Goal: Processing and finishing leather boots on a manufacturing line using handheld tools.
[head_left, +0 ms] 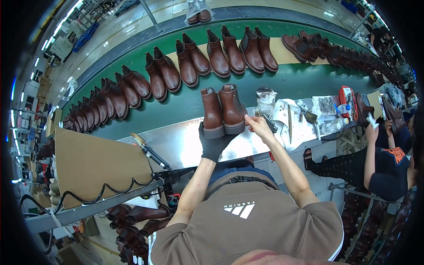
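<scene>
A pair of brown leather ankle boots, the left boot (212, 109) and the right boot (232, 108), is held upright side by side above the metal edge of the bench, heels toward me. My left hand (213, 146), in a black glove, grips the pair from below at the soles; its fingers are partly hidden under them. Bare, my right hand (259, 126) has thumb and fingertips closed against the right boot's side, just above the sole. Whether something small sits between those fingertips is too fine to tell.
Rows of similar boots (217, 55) stand on the green conveyor (304, 81) beyond. At right lie a white cloth (287, 119), a brush (310, 116) and clear bottles (333, 126). A tool with a coiled cable (152, 153) and cardboard (99, 170) are left. A co-worker (388, 163) works at right.
</scene>
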`<control>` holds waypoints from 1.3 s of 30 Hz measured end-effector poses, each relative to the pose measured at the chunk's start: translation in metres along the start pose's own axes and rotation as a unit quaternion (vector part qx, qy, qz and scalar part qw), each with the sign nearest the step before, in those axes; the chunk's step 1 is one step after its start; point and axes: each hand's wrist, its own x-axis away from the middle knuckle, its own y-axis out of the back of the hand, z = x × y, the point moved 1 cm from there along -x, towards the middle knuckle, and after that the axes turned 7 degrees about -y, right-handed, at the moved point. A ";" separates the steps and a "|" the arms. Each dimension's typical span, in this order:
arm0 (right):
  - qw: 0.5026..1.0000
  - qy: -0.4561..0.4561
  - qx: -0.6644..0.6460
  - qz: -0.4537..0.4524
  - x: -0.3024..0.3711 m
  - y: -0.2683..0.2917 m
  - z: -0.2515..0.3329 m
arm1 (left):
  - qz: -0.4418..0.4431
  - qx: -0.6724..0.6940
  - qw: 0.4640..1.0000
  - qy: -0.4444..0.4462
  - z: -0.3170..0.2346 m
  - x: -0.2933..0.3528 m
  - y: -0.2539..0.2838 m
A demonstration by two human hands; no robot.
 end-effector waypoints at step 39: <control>0.860 0.017 0.399 -0.319 -0.055 0.141 -0.127 | 0.110 -0.544 0.825 -0.105 -0.041 0.048 0.034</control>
